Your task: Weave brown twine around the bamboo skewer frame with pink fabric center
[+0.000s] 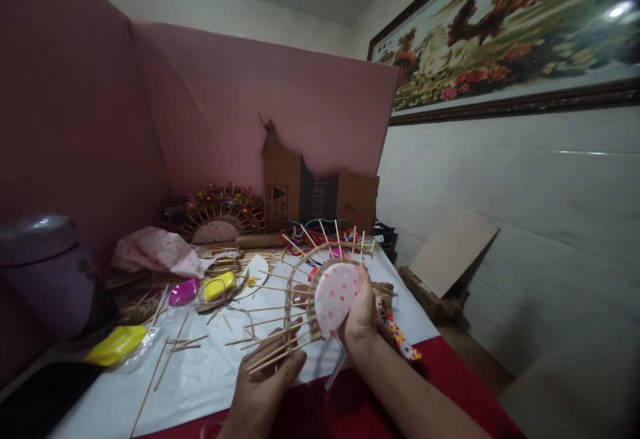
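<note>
A half-round woven piece (331, 295) with a pink dotted centre and thin wooden sticks fanning outward stands above the white sheet (210, 379). My right hand (361, 315) is closed on its right lower edge, thumb against the dotted centre. My left hand (267, 375) is closed around the lower sticks and the woven rim at the left.
A finished fan-shaped piece with coloured beads (220, 212) leans at the back beside a cardboard box (300, 189). Loose sticks (173, 345), yellow and pink packets (117, 344), dotted cloth (157, 251) and a purple container (45, 272) lie left. A pink partition stands behind; a cardboard sheet (453, 249) leans right.
</note>
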